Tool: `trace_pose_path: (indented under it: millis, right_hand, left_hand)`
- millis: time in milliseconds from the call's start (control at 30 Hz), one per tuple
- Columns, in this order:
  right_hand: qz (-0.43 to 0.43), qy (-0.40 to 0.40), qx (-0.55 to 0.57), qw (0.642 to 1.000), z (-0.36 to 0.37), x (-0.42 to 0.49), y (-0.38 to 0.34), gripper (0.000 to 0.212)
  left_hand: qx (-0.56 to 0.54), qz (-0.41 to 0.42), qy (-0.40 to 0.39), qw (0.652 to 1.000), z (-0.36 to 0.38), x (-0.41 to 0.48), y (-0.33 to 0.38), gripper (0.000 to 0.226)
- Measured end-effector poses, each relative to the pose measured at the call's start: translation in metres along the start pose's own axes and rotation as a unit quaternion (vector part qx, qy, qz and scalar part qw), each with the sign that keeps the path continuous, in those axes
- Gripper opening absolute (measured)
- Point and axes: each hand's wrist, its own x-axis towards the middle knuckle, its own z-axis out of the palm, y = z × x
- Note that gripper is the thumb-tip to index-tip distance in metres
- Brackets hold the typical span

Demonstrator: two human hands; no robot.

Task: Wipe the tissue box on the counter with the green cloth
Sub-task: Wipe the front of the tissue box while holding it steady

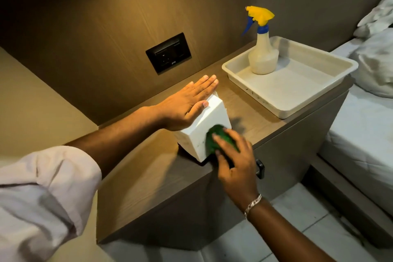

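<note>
Tissue box (214, 117): white, centre of the frame, standing on the wooden bench (148, 178) near its front edge, tilted so one top edge points up and back
Left hand (187, 106): flat on the upper left face of the tissue box, palm down, fingers straight and close together, tips reaching past the box toward the wall; its grip is spread flat, pinching nothing
Right hand (236, 161): lower centre of the frame, at the front face of the tissue box; its grip is pressed together around the green cloth, fingers curled over it
Green cloth (214, 136): bunched into a wad, pressed against the front face of the box low down, partly covered by the right fingers, slightly blurred
Bracelet (253, 203): silver chain on the right wrist
Sleeve (40, 193): pale, rolled up on the left forearm, lower left of the frame
Tray (297, 100): cream plastic, on the bench in the upper right of the frame, well apart from the tissue box
Spray bottle (262, 53): upright in the tray's back left corner, pale body, blue neck and trigger, yellow head
Socket plate (168, 52): black, set in the wood-look wall above the left hand
Drawer handle (260, 168): dark, on the bench front just right of the right hand
Bed (365, 134): right edge of the frame, white sheet, rumpled pillows above
Floor (297, 219): pale tiles, lower right
</note>
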Motion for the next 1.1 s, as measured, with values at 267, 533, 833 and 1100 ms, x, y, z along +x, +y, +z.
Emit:
trace_pose_path:
  millis: [267, 533, 833, 1100]
  right_hand:
    - [0.155, 0.069, 0.13, 0.977, 0.013, 0.017, -0.027, 0.039]
    - [0.11, -0.033, 0.149, 0.982, 0.036, -0.044, -0.063, 0.046]
    - [0.112, -0.162, 0.244, 0.95, -0.049, -0.001, -0.046, 0.037]
    - [0.017, -0.223, 0.011, 0.975, -0.16, 0.209, 0.03, 0.037]
  left_hand:
    - [-0.015, -0.011, 0.015, 1.0, 0.002, 0.001, 0.0, 0.061]
    - [-0.014, -0.013, 0.012, 1.0, 0.001, 0.001, 0.002, 0.06]
    - [0.003, -0.075, 0.01, 0.997, 0.001, -0.006, 0.006, 0.062]
    - [-0.017, -0.219, 0.059, 0.974, 0.016, -0.004, 0.032, 0.081]
